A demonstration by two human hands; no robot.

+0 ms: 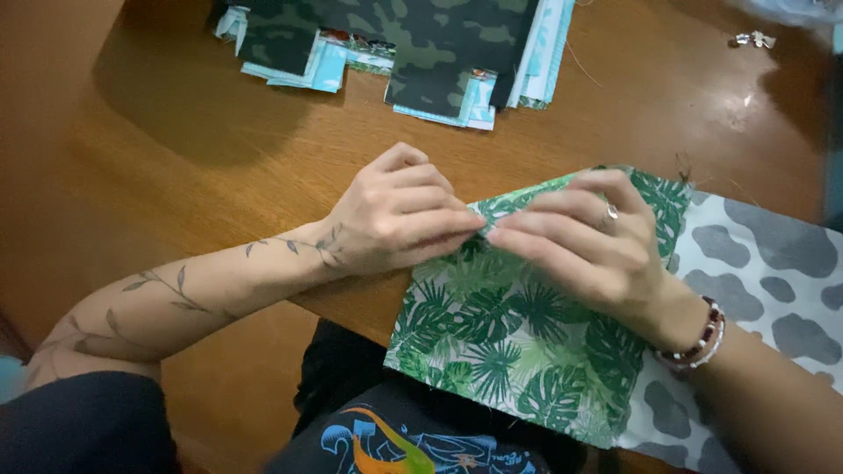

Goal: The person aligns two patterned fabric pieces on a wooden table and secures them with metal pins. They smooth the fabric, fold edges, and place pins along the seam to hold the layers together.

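Fabric with a green palm-leaf print lies at the near edge of the wooden table, its lower part hanging over the edge toward your lap. Your left hand rests on the table at the cloth's upper left corner, fingers curled and closed, the fingertips pinching the folded edge of the leaf fabric. Your right hand lies on top of the same cloth, fingers stretched toward the left hand and pressed flat against the fold, so that the tips of both hands nearly meet at the corner. You wear a ring on the right hand and a beaded bracelet at that wrist.

Under the leaf fabric, to the right, a grey-and-white cow-patch fabric spreads over the table and down past its edge. At the far side of the table sits a stack of cut fabric pieces, dark camouflage on top with light blue pieces showing beneath. A small shiny object lies near the far right corner, too blurred to identify.
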